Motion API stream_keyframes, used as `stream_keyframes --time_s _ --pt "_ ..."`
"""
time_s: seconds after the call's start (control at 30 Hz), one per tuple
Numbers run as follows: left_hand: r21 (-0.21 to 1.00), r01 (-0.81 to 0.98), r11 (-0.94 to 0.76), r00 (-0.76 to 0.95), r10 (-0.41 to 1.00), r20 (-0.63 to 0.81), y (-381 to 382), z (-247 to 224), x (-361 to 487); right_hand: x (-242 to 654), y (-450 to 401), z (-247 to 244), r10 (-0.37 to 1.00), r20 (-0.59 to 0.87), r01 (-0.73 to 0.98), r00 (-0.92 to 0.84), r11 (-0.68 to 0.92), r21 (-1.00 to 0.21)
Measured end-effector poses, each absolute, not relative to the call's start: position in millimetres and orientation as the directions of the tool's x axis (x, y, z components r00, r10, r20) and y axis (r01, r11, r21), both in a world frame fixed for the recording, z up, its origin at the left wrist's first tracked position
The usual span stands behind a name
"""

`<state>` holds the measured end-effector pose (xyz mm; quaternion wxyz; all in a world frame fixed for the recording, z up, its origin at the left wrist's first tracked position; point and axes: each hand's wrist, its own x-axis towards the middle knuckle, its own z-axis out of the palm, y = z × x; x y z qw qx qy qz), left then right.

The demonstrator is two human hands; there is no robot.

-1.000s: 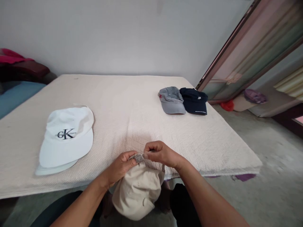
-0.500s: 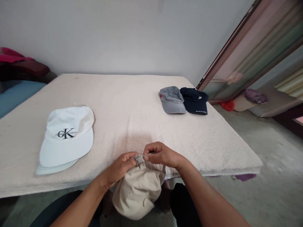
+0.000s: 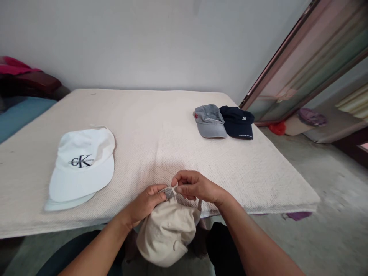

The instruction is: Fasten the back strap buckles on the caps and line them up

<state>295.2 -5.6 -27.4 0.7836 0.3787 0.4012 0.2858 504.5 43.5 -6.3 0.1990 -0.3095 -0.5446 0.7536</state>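
A beige cap (image 3: 166, 234) hangs below my hands at the bed's front edge, its back strap uppermost. My left hand (image 3: 149, 203) pinches the strap beside its metal buckle (image 3: 169, 193). On the other side of the buckle, my right hand (image 3: 195, 186) has thumb and forefinger closed at the strap's loose end (image 3: 175, 188). The cap's brim is hidden. To the left lies a white cap (image 3: 83, 161) with black CK lettering, stacked over a paler cap (image 3: 70, 203). At the far right, a grey cap (image 3: 211, 122) sits against a navy cap (image 3: 238, 122).
A cream textured cover (image 3: 138, 122) spreads over the bed in front of me, up to a plain wall (image 3: 143, 46). Blue and pink items are at the far left. A glass-panelled door (image 3: 287, 76) and grey floor (image 3: 324, 172) lie to the right.
My right hand's fingers have shifted slightly at the buckle, and the strap end beside it now stands up more. The left hand keeps its hold. The other caps lie as before.
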Motion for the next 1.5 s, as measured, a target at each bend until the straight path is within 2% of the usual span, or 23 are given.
stream_keyframes --time_s 0.13,0.47,0.67,0.83,1.0,1.13,1.37,1.5 --pt "0.810 -0.158 0.565 0.525 0.742 -0.416 -5.9 -27.3 295.7 505.1 44.3 -7.7 0.634 -0.184 -0.015 -0.751 -0.294 -0.956" --pt "0.798 -0.210 0.565 0.535 0.750 -0.390 -4.8 -27.2 297.2 502.6 43.3 -7.9 0.649 -0.143 -0.080 -0.747 -0.301 -0.950" --pt "0.795 -0.175 0.581 0.471 0.758 -0.450 -4.6 -27.4 298.0 502.7 42.5 -6.7 0.615 -0.164 -0.036 -0.771 -0.300 -0.953" --pt "0.778 -0.196 0.597 0.481 0.750 -0.454 -6.2 -23.1 299.5 499.4 41.1 -8.6 0.665 -0.143 -0.066 -0.733 -0.278 -0.958" --pt "0.728 -0.261 0.634 0.521 0.728 -0.446 -7.5 -18.9 301.6 500.0 41.8 -10.5 0.608 -0.159 -0.019 -0.778 -0.276 -0.961" --pt "0.744 -0.243 0.623 0.513 0.733 -0.447 -7.0 -19.6 302.6 499.4 42.2 -12.5 0.595 -0.146 -0.038 -0.790 -0.285 -0.958" --pt "0.721 -0.305 0.622 0.497 0.750 -0.437 -5.2 -18.7 300.8 501.3 44.1 -12.8 0.661 -0.297 0.149 -0.689 -0.272 -0.951" --pt "0.714 -0.321 0.622 0.463 0.761 -0.455 -4.4 -16.7 299.1 505.3 44.0 -9.7 0.695 -0.292 0.078 -0.657 -0.323 -0.943"
